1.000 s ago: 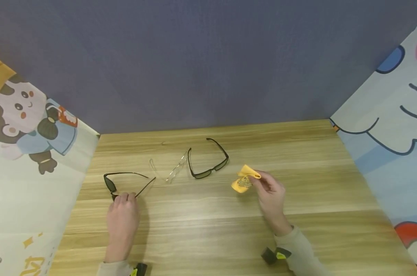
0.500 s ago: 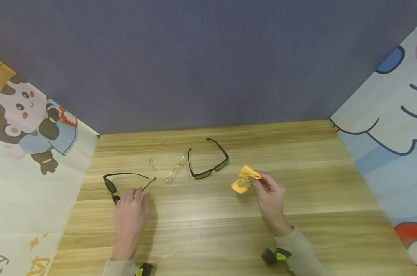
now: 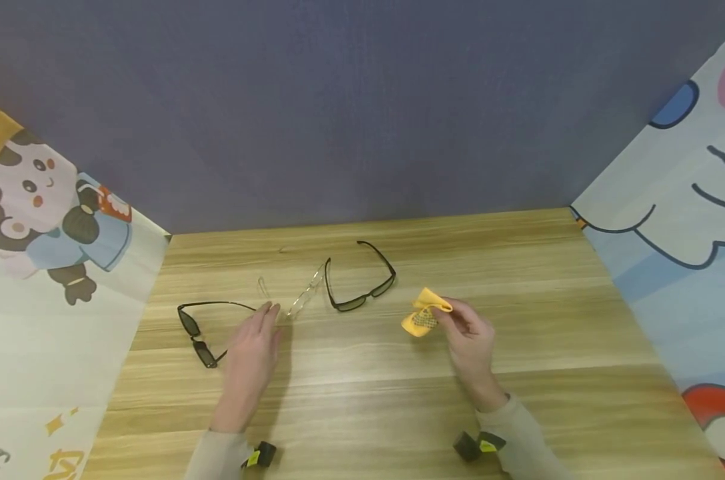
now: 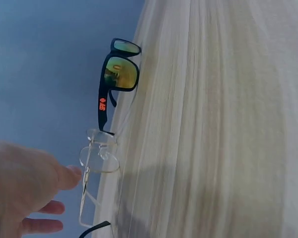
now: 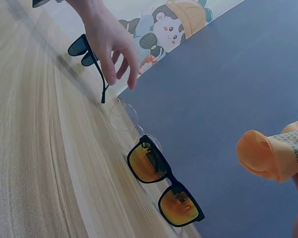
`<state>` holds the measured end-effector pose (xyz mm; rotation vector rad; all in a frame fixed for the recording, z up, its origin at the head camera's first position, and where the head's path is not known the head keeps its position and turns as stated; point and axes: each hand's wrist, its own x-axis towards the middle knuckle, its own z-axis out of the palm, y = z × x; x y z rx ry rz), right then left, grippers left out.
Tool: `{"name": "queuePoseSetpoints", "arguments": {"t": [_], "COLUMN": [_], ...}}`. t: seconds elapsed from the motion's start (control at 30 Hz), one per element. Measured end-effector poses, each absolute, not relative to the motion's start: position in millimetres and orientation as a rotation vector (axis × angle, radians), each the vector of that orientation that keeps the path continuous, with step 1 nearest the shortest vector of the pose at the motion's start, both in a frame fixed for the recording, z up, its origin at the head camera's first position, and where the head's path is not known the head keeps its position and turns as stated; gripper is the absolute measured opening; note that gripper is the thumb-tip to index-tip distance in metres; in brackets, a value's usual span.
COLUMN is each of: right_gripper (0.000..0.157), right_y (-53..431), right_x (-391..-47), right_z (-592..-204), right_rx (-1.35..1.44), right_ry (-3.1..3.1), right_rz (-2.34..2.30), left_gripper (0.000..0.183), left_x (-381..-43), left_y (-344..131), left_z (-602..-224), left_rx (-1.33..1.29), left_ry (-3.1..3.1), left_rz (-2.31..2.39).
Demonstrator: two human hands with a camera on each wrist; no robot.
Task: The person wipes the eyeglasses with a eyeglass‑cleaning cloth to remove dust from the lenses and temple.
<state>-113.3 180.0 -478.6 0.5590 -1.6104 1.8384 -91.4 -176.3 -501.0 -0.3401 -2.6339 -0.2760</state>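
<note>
My left hand (image 3: 251, 360) hovers over the tabletop, fingers loosely extended and holding nothing. In the head view it overlaps one temple of the left black sunglasses (image 3: 204, 354), whose lenses face left. Just ahead of its fingertips lie thin-rimmed clear eyeglasses (image 3: 303, 298); the left wrist view has the thumb close to their temple. Beside those stand the other black sunglasses (image 3: 353, 304), temples unfolded, their lenses orange-yellow mirrored in the right wrist view. Over the table's right half, my right hand (image 3: 473, 343) pinches a bunched yellow cloth (image 3: 422, 317) with a printed patch between thumb and fingers.
The wood-grain table (image 3: 362, 413) meets a dark blue-grey panel (image 3: 362, 120) at the back. Cartoon-printed panels rise on the left (image 3: 32, 347) and right (image 3: 686, 293). A small black device (image 3: 467, 445) sits at the right wrist.
My left hand has let go of the left sunglasses and moved right and forward toward the clear eyeglasses, uncovering the lower lens. My right hand and the yellow cloth stay put.
</note>
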Motion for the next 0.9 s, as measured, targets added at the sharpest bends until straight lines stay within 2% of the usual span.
{"name": "queuePoseSetpoints", "arguments": {"t": [0.3, 0.67, 0.9], "right_gripper": [0.011, 0.012, 0.011], "right_y": [181, 182, 183], "right_x": [-113, -112, -112], "right_z": [-478, -478, -479], "right_rx": [0.523, 0.527, 0.498], "right_ry": [-1.648, -1.661, -1.69], "right_rz": [1.826, 1.811, 1.8], "left_gripper": [0.034, 0.024, 0.011], "left_x": [-103, -112, -117], "left_y": [-169, -165, -160], "left_z": [-505, -511, -510], "left_rx": [-0.366, -0.353, -0.356], "left_ry": [-2.693, -2.715, -2.712], "left_rz": [-0.338, -0.353, -0.31]}}
